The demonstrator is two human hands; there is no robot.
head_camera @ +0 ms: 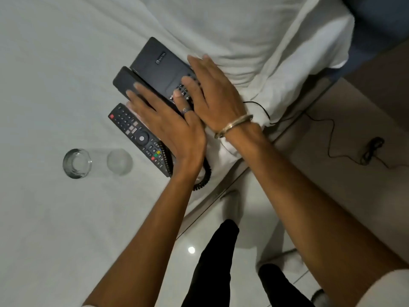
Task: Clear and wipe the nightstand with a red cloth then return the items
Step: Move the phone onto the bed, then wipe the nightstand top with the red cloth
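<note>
A black desk telephone (159,63) lies on the white bed sheet (55,85), its handset (124,82) resting along its left side. My left hand (168,127) lies over the handset's near end with the thumb on the keypad. Pressed against the telephone's right side, my right hand (217,100) covers part of the keypad. Just left of the telephone, a black TV remote (135,131) touches my left hand. Further left, a clear drinking glass (97,162) lies on its side. No red cloth and no nightstand are in view.
The coiled handset cord (205,173) hangs over the bed's edge. A thin black cable (332,138) trails across the pale floor at the right. A white pillow (243,29) lies behind the telephone. My legs in black trousers (217,262) stand on glossy tiles beside the bed.
</note>
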